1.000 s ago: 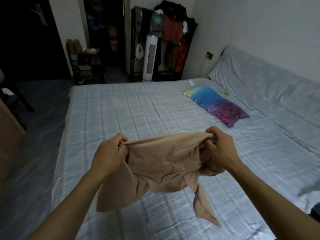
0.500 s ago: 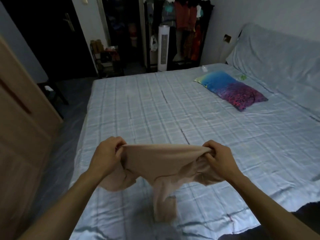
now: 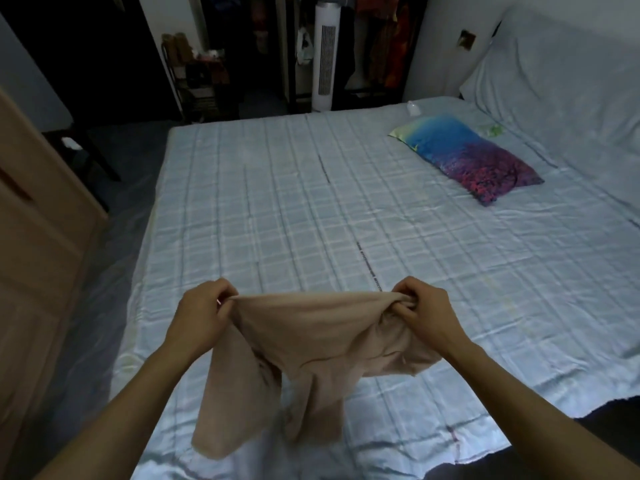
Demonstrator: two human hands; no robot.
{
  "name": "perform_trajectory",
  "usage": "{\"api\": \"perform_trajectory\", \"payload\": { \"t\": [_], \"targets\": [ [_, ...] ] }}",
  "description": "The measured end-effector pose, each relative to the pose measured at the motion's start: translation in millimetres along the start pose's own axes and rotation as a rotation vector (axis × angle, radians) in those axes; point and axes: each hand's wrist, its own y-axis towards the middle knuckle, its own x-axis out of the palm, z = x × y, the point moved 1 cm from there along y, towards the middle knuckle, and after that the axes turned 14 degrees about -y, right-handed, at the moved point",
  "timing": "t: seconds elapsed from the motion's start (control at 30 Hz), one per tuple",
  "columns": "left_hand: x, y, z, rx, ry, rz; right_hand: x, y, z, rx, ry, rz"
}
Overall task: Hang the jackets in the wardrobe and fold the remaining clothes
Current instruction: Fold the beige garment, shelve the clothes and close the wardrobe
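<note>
A beige garment [image 3: 311, 344] hangs stretched between both hands over the near part of the bed [image 3: 311, 209]. My left hand [image 3: 202, 311] pinches its top edge at the left corner. My right hand [image 3: 424, 308] grips a bunched part of the top edge at the right. The lower folds droop down and touch the pale blue checked sheet. Far across the room, clothes [image 3: 384, 39] in red and orange hang on a dark open rack beyond the bed.
A blue and purple pillow [image 3: 467, 157] lies at the far right of the bed, by a padded headboard [image 3: 561, 71]. A white tower fan [image 3: 325, 57] stands past the bed's far edge. A wooden door [image 3: 38, 271] is at the left, a cluttered shelf [image 3: 197, 71] behind.
The view has tipped down and shifted left, bringing the wooden door into sight. Both hands have lowered the garment toward the sheet, and its hanging parts have swung and now lie looser.
</note>
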Motion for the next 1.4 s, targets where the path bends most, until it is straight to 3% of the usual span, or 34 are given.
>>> {"api": "perform_trajectory", "payload": {
  "t": [0.13,0.2,0.4,0.5,0.7,0.83,1.13,1.4],
  "targets": [
    [18,38,-15,-0.117,-0.038,0.065,17,45,-18,0.021,0.033,-0.065],
    [29,53,-8,-0.096,-0.086,0.048,27,66,-30,0.014,0.037,-0.116],
    [62,81,53,0.125,-0.194,-0.236,46,111,-64,0.003,0.002,-0.259],
    [75,88,73,0.190,-0.217,-0.295,44,128,-73,0.012,0.071,-0.348],
    [84,98,81,0.225,-0.170,-0.054,21,153,-78,0.036,0.377,-0.482],
    [88,101,81,0.145,-0.210,0.098,20,157,-79,-0.006,0.377,-0.492],
    [23,109,84,0.093,-0.205,0.288,26,154,-99,-0.450,-0.135,-0.386],
    [-39,106,98,0.196,-0.139,0.395,21,163,-104,-0.376,-0.210,-0.142]
  ]
}}
